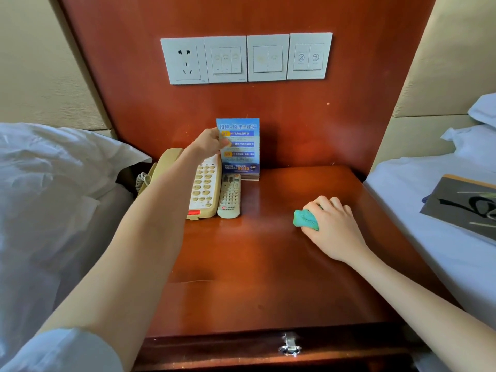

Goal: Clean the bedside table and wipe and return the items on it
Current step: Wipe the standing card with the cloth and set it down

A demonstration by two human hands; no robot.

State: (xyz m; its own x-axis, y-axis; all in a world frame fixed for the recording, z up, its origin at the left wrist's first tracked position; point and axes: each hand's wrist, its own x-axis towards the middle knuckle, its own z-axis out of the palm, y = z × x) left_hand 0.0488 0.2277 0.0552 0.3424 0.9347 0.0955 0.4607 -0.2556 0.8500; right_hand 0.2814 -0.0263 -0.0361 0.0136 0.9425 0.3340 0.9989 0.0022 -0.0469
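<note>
Remote (229,196) lengthwise (beside phone (205,186)).

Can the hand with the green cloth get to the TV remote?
Probably yes. The right hand gripping the cloth has bare tabletop between it and the remote; nothing blocks it.

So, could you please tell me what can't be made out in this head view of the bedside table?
- Telephone: its handset and left keypad columns are hidden by the left forearm.
- Left hand: fingertips hidden behind the blue sign card, so the grip's far side is unseen.
- Green cloth: mostly covered by the right hand.
- Remote control: button labels too small.
- Switch panel: icons too faint.
</note>
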